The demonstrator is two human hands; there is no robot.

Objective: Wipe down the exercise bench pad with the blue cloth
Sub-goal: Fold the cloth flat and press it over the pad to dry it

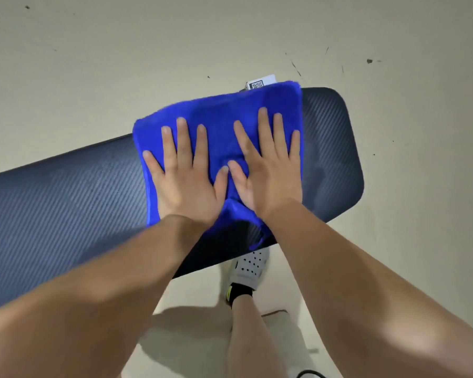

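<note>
A dark, ribbed exercise bench pad [66, 208] runs from the left edge to the upper right. The blue cloth [224, 110] lies spread across the pad near its right end, and its far edge reaches past the pad's far side. My left hand [186, 184] and my right hand [271, 175] rest side by side on the cloth, palms down. Their fingers are spread and their thumbs almost touch. Neither hand grips the cloth; both lie flat on it. The cloth bunches a little between my wrists at the pad's near edge.
A white tag with a QR code [260, 83] peeks out behind the cloth's far edge. My foot in a white perforated shoe [249, 266] stands on the beige floor [120, 64] under the pad's near edge. A dark cable [309, 373] lies at the bottom.
</note>
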